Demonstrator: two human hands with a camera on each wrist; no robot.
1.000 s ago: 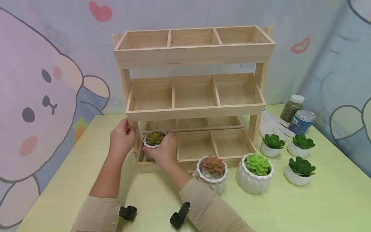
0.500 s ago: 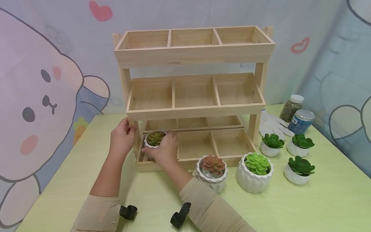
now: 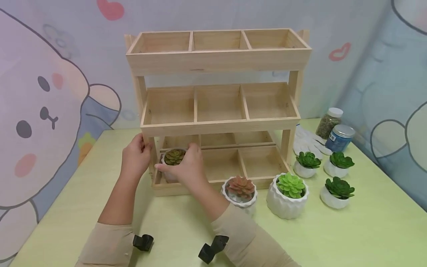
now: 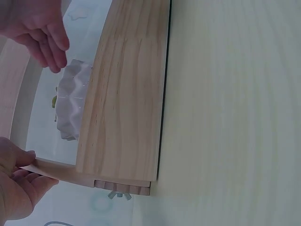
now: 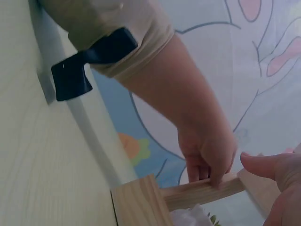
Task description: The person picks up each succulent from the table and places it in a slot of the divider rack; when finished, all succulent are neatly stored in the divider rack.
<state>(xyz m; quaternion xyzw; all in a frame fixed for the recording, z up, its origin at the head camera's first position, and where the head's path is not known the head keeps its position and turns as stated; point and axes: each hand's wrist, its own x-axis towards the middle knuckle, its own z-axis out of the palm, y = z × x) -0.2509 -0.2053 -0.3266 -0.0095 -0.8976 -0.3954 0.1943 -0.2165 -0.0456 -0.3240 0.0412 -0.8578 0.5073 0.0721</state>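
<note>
A small succulent in a white ridged pot (image 3: 175, 157) sits in the left compartment of the bottom tier of a wooden three-tier rack (image 3: 217, 62). My right hand (image 3: 188, 167) hovers beside it with thumb and fingers spread. In the left wrist view, a gap shows between the right hand's fingers (image 4: 54, 52) and the white pot (image 4: 73, 101). My left hand (image 3: 135, 157) pinches the rack's left upright between thumb and fingers, also seen in the right wrist view, where the left hand (image 5: 209, 150) grips the wooden post (image 5: 207, 190).
On the table stand a reddish succulent (image 3: 241, 189) and a bright green one (image 3: 288, 196) in large white pots. Several dark green succulents (image 3: 337, 193) stand to the right. Behind them lie white gloves (image 3: 308, 142), a blue jar (image 3: 339, 138) and a white-capped jar (image 3: 329, 122).
My right hand has let go of the succulent pot and lifted slightly from it; the pot stays in the compartment. My left hand keeps its hold on the upright. The head view has shifted a little.
</note>
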